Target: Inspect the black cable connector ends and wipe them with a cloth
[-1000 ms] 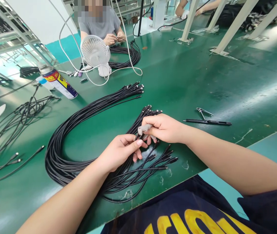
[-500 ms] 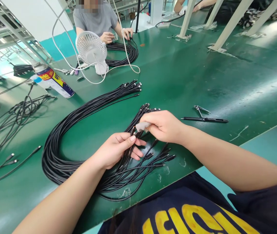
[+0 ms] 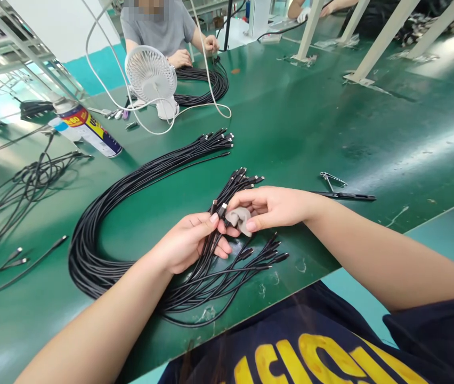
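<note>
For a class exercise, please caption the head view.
Left grip holding cable ends, right grip a grey wad, above a curved black cable bundle on a green table.

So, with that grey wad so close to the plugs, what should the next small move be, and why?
Perhaps bring the grey wad to the silver-tipped plug for a light wipe. The right hand holds the wad right beside it, and the left hand pinches that plug, its bare end poking up past the thumb, so a short move seems enough.

Glossy green tabletop, pale posts
</note>
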Demonstrator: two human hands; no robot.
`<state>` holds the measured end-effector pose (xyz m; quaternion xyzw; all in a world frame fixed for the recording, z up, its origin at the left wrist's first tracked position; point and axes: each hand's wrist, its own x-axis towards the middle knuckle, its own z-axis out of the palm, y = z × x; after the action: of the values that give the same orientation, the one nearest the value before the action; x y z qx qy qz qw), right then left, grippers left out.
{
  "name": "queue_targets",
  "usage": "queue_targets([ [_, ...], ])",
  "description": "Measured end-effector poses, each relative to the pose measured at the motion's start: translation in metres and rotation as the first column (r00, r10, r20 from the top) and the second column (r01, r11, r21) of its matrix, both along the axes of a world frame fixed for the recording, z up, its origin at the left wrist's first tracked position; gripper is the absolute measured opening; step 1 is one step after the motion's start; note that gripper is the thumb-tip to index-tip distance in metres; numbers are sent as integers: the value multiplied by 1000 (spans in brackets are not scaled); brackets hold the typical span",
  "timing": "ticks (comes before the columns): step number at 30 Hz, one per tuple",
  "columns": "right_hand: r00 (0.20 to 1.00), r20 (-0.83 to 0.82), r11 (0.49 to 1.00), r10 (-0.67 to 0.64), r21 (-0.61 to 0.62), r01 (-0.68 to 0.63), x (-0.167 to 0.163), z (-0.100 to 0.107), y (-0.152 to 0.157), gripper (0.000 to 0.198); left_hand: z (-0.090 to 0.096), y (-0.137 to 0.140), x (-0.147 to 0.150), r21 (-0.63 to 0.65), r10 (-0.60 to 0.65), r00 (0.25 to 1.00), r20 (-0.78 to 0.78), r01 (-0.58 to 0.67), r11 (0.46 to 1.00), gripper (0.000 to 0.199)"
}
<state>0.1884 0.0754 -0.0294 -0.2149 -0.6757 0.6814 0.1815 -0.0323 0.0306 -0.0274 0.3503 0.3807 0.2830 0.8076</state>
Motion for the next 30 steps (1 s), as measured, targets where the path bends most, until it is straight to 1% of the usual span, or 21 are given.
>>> queue_targets([
  [2,999,7,999,31,5,-31,2,-2,2,34,0,1,0,5,-9,1000,-4,9,1000,32],
  [5,1000,18,998,-2,60,1,1,-8,5,31,1,1,2,7,5,999,-35,-5,1000,35],
  [8,998,22,993,-61,104,59,-5,-13,2,26,1,0,4,21,26,995,-99,-24,999,38],
  [9,994,40,987,-97,135,91,-9,-14,0,24,1,-1,4,38,29,992,-123,-25,999,38],
  [10,988,65,973,-143,191,129,-12,-14,-2,21,0,-1,5,63,35,989,-146,-27,998,38],
  [11,977,90,948,-192,276,161,-15,-14,-4,17,-2,-2,6,94,48,984,-170,-32,995,38],
  [12,966,109,908,-236,379,179,-17,-14,-6,13,-3,-3,7,126,67,979,-192,-43,991,37],
  [14,953,107,803,-283,569,174,-21,-13,-8,3,-6,-4,8,179,115,968,-223,-75,981,36],
  [15,956,90,759,-279,630,162,-21,-12,-8,3,-7,-4,8,199,136,963,-233,-90,976,35],
  [16,963,74,731,-260,667,146,-21,-12,-8,6,-8,-4,9,214,150,960,-238,-99,972,35],
  [17,970,65,715,-234,687,127,-20,-12,-7,9,-7,-4,9,222,150,960,-238,-97,970,35],
  [20,978,82,689,-192,721,75,-16,-12,-3,17,-5,-4,10,208,115,966,-232,-66,976,38],
  [22,975,108,689,-195,723,58,-13,-12,0,18,-4,-3,10,189,99,969,-225,-57,980,41],
  [23,972,118,699,-203,713,60,-11,-12,2,18,-4,-3,10,185,97,970,-223,-56,981,42],
  [27,957,132,770,-260,626,123,-8,-14,4,9,-10,-4,8,186,65,977,-203,-27,982,41],
  [30,947,156,816,-281,557,151,-11,-18,3,9,-14,-5,6,178,46,981,-190,-12,984,38],
])
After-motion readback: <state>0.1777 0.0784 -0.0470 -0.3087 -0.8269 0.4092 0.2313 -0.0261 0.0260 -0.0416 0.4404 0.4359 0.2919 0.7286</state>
